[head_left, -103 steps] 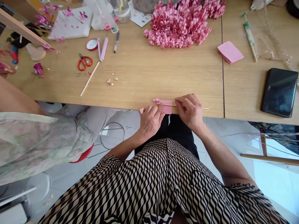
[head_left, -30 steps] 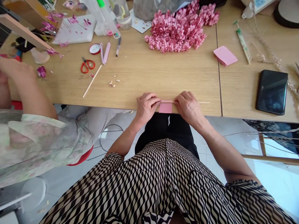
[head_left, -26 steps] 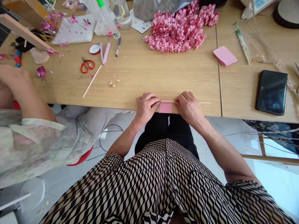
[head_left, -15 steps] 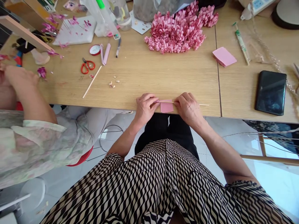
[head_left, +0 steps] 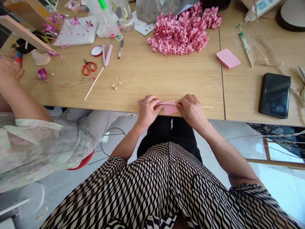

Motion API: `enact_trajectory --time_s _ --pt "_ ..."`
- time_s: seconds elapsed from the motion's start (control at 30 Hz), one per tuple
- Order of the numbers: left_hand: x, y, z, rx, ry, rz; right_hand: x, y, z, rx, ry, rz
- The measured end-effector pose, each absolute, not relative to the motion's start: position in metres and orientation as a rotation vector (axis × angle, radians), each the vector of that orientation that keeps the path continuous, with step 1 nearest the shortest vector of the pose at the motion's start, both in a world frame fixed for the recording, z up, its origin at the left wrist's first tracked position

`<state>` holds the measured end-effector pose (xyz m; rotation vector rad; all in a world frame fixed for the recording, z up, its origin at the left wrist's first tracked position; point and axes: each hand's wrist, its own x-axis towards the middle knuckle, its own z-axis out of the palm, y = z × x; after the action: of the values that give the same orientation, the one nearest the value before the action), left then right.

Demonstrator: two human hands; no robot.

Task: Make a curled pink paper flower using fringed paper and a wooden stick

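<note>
My left hand (head_left: pixel 148 111) and right hand (head_left: pixel 193 110) are grasping a thin wooden stick (head_left: pixel 172 104) with curled fingers, rolling a square of pink paper (head_left: pixel 170 109) against it at the edge of a pale wooden table (head_left: pixel 152 79).

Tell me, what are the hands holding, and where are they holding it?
A thin wooden stick, held by both hands: the left hand grips it at the end rolled in pink paper, the right hand just past the paper.

Two hands (head_left: pixel 147 111) (head_left: pixel 192 109), one wooden stick (head_left: pixel 205 107), one pink paper square (head_left: pixel 170 108).
</note>
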<state>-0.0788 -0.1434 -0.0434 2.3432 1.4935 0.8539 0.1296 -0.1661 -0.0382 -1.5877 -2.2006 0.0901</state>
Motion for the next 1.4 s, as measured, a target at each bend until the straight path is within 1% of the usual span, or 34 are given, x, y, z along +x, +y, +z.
enact_trajectory --time_s 0.17,0.47,0.73,1.03,1.13,1.27,1.3,1.4 --pt "-0.077 -0.140 -0.042 2.355 1.511 0.835 0.136 -0.168 -0.034 -1.570 -2.202 0.087" --pt "-0.092 -0.133 -0.032 2.477 1.389 0.636 0.149 -0.178 -0.030 -1.551 -2.154 0.101" --pt "-0.086 -0.134 -0.036 2.433 1.444 0.676 0.147 -0.178 -0.030 -1.574 -2.163 0.110" --pt "-0.094 -0.127 -0.034 2.487 1.324 0.646 0.141 -0.178 -0.031 -1.546 -2.180 0.118" --pt "-0.100 -0.136 -0.034 2.483 1.343 0.803 0.137 -0.180 -0.031 -1.524 -2.186 0.121" --pt "-0.106 -0.169 -0.049 2.428 1.441 1.312 0.133 -0.184 -0.032 -1.485 -2.200 0.139" --pt "-0.106 -0.180 -0.055 2.429 1.436 1.395 0.132 -0.185 -0.032 -1.475 -2.206 0.143" --pt "-0.102 -0.205 -0.073 2.498 1.452 1.432 0.130 -0.188 -0.032 -1.446 -2.228 0.160"
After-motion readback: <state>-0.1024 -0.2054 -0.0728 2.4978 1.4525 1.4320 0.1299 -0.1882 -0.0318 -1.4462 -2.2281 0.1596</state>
